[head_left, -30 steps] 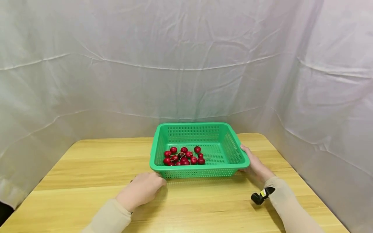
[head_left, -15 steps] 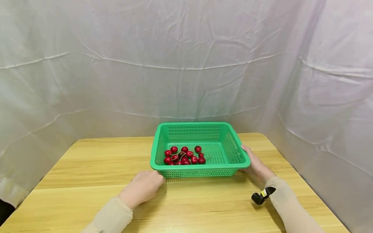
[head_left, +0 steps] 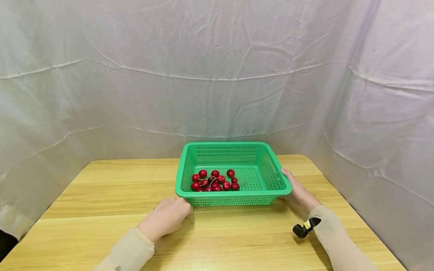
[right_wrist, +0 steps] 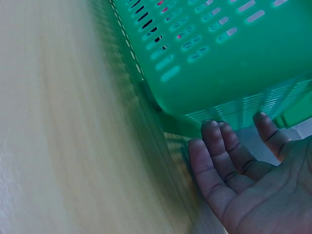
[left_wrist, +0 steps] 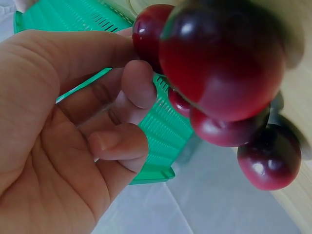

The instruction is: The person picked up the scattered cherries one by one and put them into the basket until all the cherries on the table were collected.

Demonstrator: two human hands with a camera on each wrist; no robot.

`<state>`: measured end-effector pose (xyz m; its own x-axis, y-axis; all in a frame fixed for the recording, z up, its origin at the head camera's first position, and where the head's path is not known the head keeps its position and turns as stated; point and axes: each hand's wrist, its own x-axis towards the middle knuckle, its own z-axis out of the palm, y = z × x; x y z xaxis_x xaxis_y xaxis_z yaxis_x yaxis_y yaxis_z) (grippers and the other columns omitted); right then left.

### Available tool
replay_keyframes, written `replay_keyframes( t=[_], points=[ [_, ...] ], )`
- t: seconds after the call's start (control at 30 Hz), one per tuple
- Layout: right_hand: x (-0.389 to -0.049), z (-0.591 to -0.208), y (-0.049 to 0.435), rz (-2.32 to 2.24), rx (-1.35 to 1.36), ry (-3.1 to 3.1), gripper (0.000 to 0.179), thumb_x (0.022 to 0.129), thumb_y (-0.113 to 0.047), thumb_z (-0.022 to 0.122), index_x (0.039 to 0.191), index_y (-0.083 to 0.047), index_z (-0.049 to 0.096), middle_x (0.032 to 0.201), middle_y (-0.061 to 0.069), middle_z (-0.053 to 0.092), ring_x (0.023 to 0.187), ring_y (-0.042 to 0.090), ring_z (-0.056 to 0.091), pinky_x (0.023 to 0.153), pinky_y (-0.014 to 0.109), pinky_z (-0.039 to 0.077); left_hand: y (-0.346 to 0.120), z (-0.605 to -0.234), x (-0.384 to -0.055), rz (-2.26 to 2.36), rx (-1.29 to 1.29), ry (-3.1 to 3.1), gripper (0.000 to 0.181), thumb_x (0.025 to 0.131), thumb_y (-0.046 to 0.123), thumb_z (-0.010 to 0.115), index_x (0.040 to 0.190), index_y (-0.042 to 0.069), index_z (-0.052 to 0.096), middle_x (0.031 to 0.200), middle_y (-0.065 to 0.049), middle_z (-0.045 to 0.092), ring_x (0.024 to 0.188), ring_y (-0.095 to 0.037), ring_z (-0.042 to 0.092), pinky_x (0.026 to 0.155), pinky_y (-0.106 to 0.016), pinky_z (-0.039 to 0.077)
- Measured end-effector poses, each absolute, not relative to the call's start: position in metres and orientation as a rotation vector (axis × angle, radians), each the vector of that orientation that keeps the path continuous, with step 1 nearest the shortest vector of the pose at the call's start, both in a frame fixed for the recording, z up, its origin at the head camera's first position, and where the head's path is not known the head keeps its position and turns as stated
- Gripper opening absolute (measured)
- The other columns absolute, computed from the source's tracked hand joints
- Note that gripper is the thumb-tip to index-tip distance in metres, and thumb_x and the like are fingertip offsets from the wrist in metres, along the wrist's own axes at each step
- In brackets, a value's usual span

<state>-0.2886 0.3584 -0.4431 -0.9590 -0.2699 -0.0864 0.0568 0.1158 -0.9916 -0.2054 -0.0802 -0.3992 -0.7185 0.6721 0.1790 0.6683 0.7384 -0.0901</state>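
Observation:
A green plastic basket (head_left: 228,146) with slotted walls stands at the back middle of the table, several red cherries (head_left: 214,183) in its left half. At its front left corner, my left hand (head_left: 167,217) has its fingers curled. The left wrist view shows more dark red cherries (left_wrist: 222,63) outside the basket, and that hand's thumb (left_wrist: 105,48) pressed to one of them, its tip partly hidden. My right hand (head_left: 298,194) touches the basket's right end from outside. In the right wrist view its fingers (right_wrist: 214,146) reach up to the slotted wall, not curled round it.
The table (head_left: 101,180) is light wood with rounded far corners. A pale grey cloth (head_left: 217,105) hangs behind it and continues at both sides. A small black camera (head_left: 303,229) sits on the right wrist.
Hardly anything differs: basket, cherries and both hands keep their places, apart from a slight shift of the whole head view.

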Motion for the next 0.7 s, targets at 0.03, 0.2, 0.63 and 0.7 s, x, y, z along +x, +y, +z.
replay_keyframes(
  t=[0.03, 0.2, 0.63, 0.7],
  points=[
    [-0.288, -0.443, 0.358, -1.932, -0.207, 2.144, 0.082, 0.113, -0.064, 0.019, 0.173, -0.01, 0.003, 0.165, 0.035, 0.034, 0.116, 0.007, 0.065, 0.102, 0.033, 0.053, -0.08, -0.399, -0.206, 0.03, -1.07, -2.74, 0.035, 0.083, -0.006, 0.077, 0.067, 0.02, 0.058, 0.066, 0.007, 0.053, 0.058, -0.01, 0.039, 0.048, -0.03, 0.039],
    [-0.288, -0.444, 0.359, -1.932, -0.208, 2.14, 0.081, 0.113, -0.063, 0.018, 0.173, -0.011, 0.002, 0.165, 0.035, 0.032, 0.117, 0.008, 0.064, 0.103, 0.033, 0.052, -0.08, -0.398, -0.206, 0.038, -1.057, -2.753, 0.039, 0.085, -0.004, 0.076, 0.065, 0.02, 0.053, 0.065, 0.006, 0.05, 0.058, -0.011, 0.037, 0.048, -0.03, 0.04],
    [-0.289, -0.443, 0.359, -1.908, -0.216, 2.154, 0.08, 0.112, -0.064, 0.017, 0.173, -0.017, -0.003, 0.17, 0.034, 0.026, 0.126, 0.012, 0.06, 0.111, 0.041, 0.05, -0.084, -0.385, -0.203, 0.071, -1.052, -2.748, 0.03, 0.081, -0.011, 0.075, 0.07, 0.014, 0.063, 0.065, 0.003, 0.057, 0.056, -0.011, 0.043, 0.051, -0.028, 0.044],
    [-0.289, -0.443, 0.358, -1.909, -0.211, 2.156, 0.079, 0.113, -0.063, 0.017, 0.173, -0.016, -0.003, 0.168, 0.035, 0.027, 0.124, 0.012, 0.061, 0.111, 0.042, 0.051, -0.085, -0.383, -0.202, 0.064, -1.034, -2.759, 0.029, 0.082, -0.012, 0.074, 0.071, 0.013, 0.065, 0.065, 0.003, 0.057, 0.057, -0.011, 0.043, 0.052, -0.027, 0.045]
  ],
)
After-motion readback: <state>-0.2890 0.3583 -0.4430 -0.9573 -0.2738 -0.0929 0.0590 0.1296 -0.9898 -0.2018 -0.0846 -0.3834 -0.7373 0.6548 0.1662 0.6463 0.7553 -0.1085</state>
